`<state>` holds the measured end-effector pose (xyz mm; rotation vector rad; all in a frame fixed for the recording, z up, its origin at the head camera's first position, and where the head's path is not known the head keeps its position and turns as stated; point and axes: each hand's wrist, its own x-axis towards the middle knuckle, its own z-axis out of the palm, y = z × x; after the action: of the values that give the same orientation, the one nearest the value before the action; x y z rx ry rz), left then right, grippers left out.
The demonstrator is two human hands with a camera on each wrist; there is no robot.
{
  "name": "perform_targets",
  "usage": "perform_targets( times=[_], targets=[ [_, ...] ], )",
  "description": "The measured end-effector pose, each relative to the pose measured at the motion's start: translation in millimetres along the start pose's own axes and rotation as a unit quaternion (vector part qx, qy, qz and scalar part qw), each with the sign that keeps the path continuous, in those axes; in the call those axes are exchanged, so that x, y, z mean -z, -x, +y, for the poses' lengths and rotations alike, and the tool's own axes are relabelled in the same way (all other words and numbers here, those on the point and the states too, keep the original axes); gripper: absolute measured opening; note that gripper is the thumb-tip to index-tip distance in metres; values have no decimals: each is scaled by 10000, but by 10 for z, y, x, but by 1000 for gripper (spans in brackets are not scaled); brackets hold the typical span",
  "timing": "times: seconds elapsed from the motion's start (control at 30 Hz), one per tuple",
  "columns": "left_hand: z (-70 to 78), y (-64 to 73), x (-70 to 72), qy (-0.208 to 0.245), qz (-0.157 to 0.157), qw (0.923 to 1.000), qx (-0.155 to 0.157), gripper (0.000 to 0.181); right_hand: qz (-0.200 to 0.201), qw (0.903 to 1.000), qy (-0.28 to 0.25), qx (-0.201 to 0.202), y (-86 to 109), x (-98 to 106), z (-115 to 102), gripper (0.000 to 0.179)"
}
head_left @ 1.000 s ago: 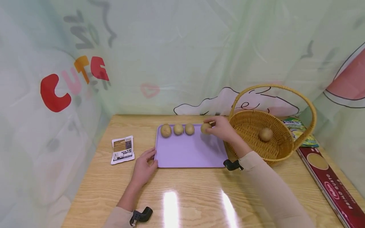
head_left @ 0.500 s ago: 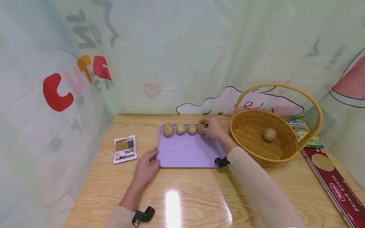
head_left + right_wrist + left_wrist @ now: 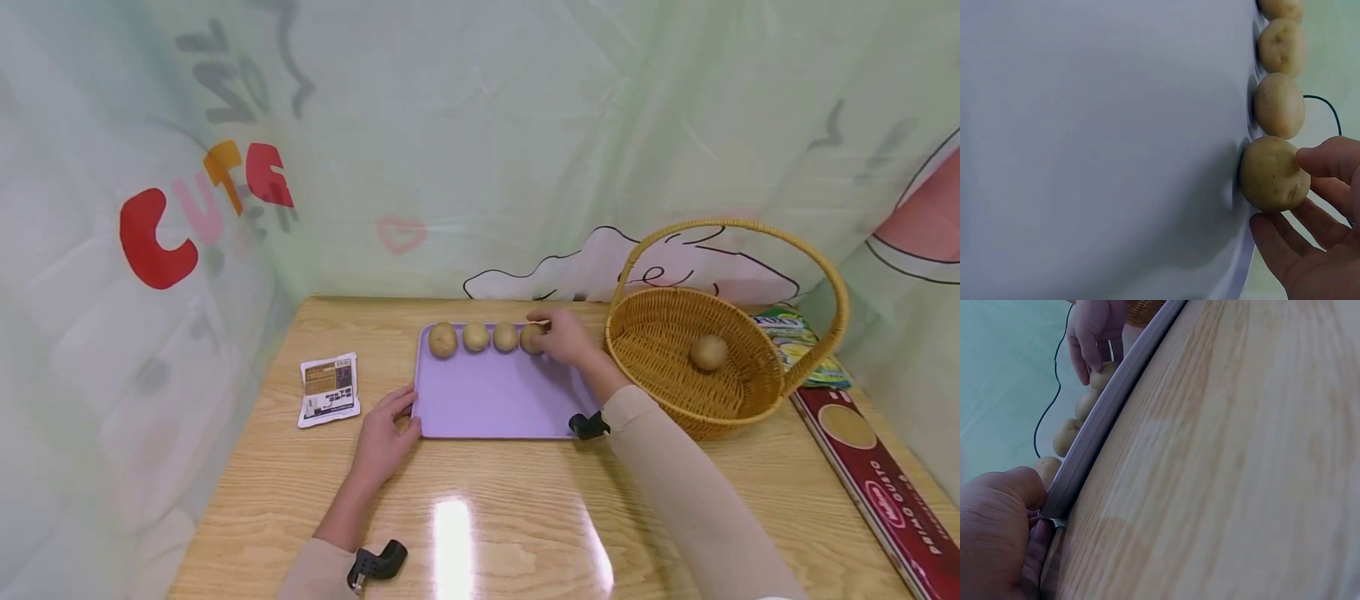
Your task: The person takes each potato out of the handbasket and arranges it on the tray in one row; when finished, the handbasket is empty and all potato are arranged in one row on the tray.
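Observation:
A lilac tray lies on the wooden table, with potatoes lined up along its far edge. The biggest potato is at the left end; another potato and a third potato follow to the right. At the row's right end, my right hand holds a potato between thumb and fingers, close beside its neighbour and down on the tray. My left hand grips the tray's near left corner, its thumb and fingers at the rim in the left wrist view.
Right of the tray stands a wicker basket with a tall handle and one potato inside. Beyond it lie a green packet and a long dark red box. A white-edged pouch is at the left. A printed curtain hangs behind.
My right hand has brought its potato leftward, closing the gap to the third one. Over the last half second it has barely moved. My left hand stays at the tray corner.

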<state>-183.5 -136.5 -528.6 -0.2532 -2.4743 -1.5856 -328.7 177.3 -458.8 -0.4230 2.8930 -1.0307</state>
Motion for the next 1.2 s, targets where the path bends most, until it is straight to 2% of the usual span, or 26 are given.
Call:
perform_targets(
  times=[0.4, 0.57, 0.73, 1.2],
  targets=[
    [12, -1, -2, -35, 91, 9995, -303, 41, -28, 9997, -240, -51, 67, 160, -36, 45],
    [10, 2, -2, 10, 79, 9996, -256, 40, 88, 9991, -390, 154, 118, 279, -103, 41],
    [15, 8, 0, -4, 88, 9996, -267, 40, 226, 9990, -297, 231, 208, 411, -177, 37],
    [-11, 6, -16, -96, 143, 9993, -317, 41, 378, 9992, -141, -20, 406, 747, -138, 36]
  ],
)
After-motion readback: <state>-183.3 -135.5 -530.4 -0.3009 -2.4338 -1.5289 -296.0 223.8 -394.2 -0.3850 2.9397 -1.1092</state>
